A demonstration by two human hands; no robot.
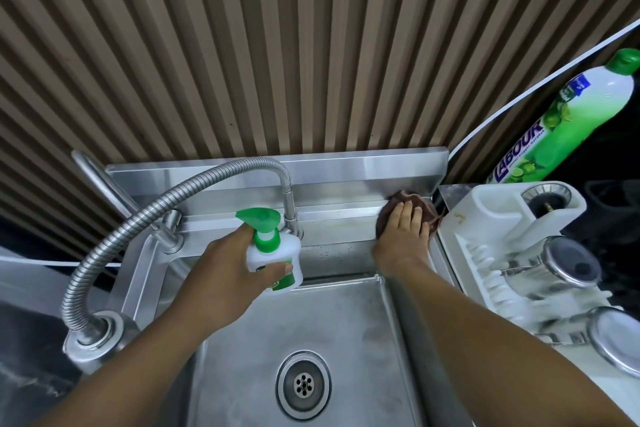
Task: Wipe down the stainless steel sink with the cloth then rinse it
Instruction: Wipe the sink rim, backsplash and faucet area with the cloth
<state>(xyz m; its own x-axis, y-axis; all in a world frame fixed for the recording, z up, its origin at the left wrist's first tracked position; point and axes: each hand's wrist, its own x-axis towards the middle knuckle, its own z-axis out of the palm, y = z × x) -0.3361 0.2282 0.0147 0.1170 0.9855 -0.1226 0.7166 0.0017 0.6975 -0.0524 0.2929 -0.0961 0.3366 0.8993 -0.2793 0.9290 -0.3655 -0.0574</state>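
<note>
The stainless steel sink [349,340] fills the lower middle, with its round drain [303,384] near the bottom. A brown cloth [408,199] lies on the sink's back ledge at the right corner. My right hand [403,232] presses flat on the cloth with straight fingers. My left hand [225,267] grips a white pump bottle with a green top [273,253] and holds it above the basin's back edge. A flexible metal faucet hose [145,215] arches from the left to a post behind the bottle.
A white dish rack [491,239] with steel cups and lids stands right of the sink. Behind it leans a large green dish-soap bottle [568,118]. A ribbed brown wall panel [277,45] rises behind the sink. The faucet base [100,336] sits at the left.
</note>
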